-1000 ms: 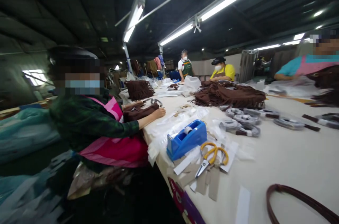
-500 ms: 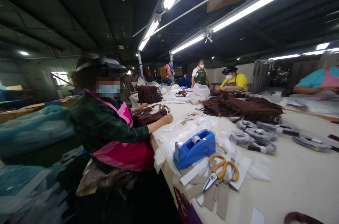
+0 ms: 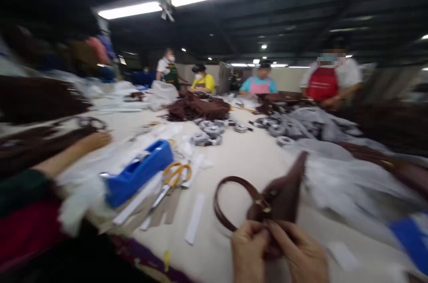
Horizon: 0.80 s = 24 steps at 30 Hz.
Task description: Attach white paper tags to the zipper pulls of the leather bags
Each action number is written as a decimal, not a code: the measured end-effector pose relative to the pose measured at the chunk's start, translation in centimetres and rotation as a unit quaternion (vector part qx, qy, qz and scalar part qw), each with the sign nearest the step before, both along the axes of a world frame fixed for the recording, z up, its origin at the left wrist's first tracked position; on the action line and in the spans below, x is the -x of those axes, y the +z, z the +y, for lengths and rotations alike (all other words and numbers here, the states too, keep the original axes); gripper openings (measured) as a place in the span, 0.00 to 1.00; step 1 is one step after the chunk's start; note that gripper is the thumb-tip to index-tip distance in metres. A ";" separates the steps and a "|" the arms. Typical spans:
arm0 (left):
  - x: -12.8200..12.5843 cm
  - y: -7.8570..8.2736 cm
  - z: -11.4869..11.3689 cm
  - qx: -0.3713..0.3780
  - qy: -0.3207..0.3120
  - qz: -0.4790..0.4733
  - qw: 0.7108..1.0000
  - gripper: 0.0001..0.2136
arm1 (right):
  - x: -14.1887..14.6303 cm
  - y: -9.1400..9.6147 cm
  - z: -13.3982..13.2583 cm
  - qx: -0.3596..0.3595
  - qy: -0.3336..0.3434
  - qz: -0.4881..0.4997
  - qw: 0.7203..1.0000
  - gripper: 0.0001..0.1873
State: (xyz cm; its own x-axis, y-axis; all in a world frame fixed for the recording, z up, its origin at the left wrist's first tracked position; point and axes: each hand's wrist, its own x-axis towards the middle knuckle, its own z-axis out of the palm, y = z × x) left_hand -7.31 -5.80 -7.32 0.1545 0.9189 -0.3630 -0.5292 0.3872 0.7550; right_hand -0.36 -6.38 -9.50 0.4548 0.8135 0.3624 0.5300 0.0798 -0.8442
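A dark brown handbag [image 3: 282, 194] lies on the pale table at the lower right, its thin looped handle [image 3: 221, 203] reaching out to the left. Where the handle joins, a small metal ring catches the light. My left hand [image 3: 249, 247] pinches the near edge of the bag with its fingertips. Beside it my right hand [image 3: 301, 249] grips the same edge, and the two thumbs almost meet. What lies between the fingertips is hidden, and motion blur softens the bag's detail.
Left of my hands are a blue tape dispenser [image 3: 142, 169], orange-handled scissors [image 3: 172, 180] and paper strips [image 3: 195, 218]. Clear plastic bags [image 3: 337, 171] lie to the right. A co-worker's arm [image 3: 75, 151] reaches in from the left. Coiled grey straps [image 3: 210, 130] and fringed brown fabric [image 3: 199, 107] lie further back.
The view has swung to the right, so the co-worker at the left is now mostly out of frame. My two hands and the handbag have come into view.
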 end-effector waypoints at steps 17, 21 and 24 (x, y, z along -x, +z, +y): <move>0.3 -0.2 1.2 0.064 0.000 0.087 0.994 0.10 | -24.3 4.1 -15.6 0.077 -0.426 0.009 0.901 0.16; 0.2 -0.4 1.3 0.054 -0.001 0.094 0.994 0.14 | -24.8 3.1 -15.2 0.093 -0.412 0.123 0.898 0.12; 0.2 -0.3 1.2 0.043 -0.003 0.098 0.994 0.15 | -24.7 3.0 -15.1 0.084 -0.415 0.180 0.888 0.10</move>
State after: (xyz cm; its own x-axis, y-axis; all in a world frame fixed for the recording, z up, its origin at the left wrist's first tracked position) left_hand -7.56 -4.64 -7.61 0.0796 0.8821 -0.4643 -0.3730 0.4583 0.8067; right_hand 24.35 -21.50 -6.52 0.9849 0.1719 -0.0228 0.0403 -0.3550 -0.9340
